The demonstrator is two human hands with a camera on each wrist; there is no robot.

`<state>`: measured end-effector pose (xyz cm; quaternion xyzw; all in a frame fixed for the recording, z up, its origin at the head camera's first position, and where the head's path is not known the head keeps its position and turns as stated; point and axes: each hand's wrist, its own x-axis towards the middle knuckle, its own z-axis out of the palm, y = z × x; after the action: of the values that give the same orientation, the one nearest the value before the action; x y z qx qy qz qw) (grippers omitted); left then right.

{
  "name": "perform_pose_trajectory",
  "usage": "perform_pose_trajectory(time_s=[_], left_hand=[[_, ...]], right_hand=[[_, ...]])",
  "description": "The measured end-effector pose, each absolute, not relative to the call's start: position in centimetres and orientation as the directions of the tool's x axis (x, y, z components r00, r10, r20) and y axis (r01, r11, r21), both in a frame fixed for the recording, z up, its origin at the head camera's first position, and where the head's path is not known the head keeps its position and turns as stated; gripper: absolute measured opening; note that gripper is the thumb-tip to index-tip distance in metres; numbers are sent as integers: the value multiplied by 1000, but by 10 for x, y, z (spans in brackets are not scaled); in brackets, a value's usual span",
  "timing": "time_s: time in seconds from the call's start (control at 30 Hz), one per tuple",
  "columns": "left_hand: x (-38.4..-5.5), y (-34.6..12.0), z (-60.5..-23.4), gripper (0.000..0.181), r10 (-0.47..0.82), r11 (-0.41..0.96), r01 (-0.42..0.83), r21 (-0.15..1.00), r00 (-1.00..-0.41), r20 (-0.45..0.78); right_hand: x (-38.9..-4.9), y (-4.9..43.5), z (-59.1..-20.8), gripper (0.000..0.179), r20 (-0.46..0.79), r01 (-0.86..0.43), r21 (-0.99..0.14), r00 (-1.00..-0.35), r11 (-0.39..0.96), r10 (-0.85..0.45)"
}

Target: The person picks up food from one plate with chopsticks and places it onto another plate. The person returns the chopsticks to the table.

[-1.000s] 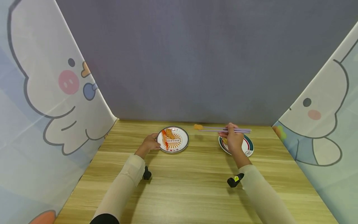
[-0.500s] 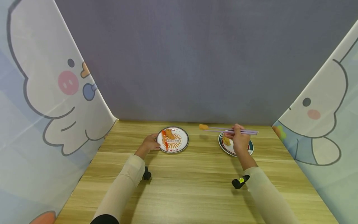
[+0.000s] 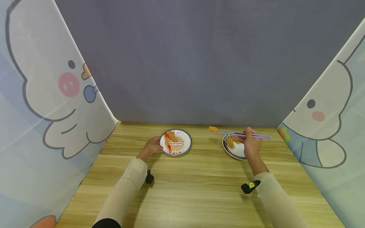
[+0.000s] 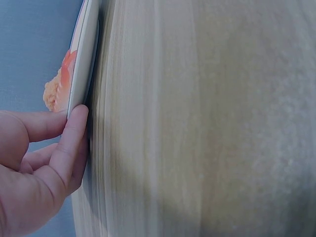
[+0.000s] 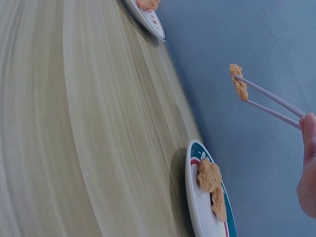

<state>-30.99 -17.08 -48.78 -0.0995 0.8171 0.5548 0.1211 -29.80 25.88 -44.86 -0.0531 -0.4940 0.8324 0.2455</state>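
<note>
My left hand (image 3: 152, 146) pinches the near-left rim of a round white plate (image 3: 186, 147), thumb above and fingers below in the left wrist view. That plate bears a red-and-white shrimp-like piece (image 3: 167, 145) and a brown fried chunk (image 3: 172, 136). My right hand (image 3: 252, 146) grips a pair of purple chopsticks (image 3: 262, 136). Between their tips a golden fried nugget (image 5: 239, 82) hangs in the air, left of a second plate (image 3: 237, 152) in the head view. Two fried pieces (image 5: 209, 174) lie on this green-and-red-rimmed plate, partly hidden behind my right hand.
Both plates are on a light wood-grain table (image 3: 194, 190). A grey panel (image 3: 182, 63) rises behind its far edge. Side panels with cartoon prints stand at the left (image 3: 57, 133) and right (image 3: 322, 139).
My right hand has moved to the right with the chopsticks and the nugget, uncovering the fried pieces on the right plate. The left hand stays at its plate's rim.
</note>
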Motion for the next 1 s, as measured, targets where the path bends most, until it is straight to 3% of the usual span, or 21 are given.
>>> perform_pose_trajectory(time_s=[0.43,1.0], left_hand=[[-310,-170,-486,75,-26,357,-295,886,-951,-307],[-310,-171,-490,71,5,346,-266,900,-958,-285]], right_hand=[[-288,281,-450,22,129,-352,-836,-871,-421,474],[-281,300,-450,33,119,-362,-844,-846,-396,519]])
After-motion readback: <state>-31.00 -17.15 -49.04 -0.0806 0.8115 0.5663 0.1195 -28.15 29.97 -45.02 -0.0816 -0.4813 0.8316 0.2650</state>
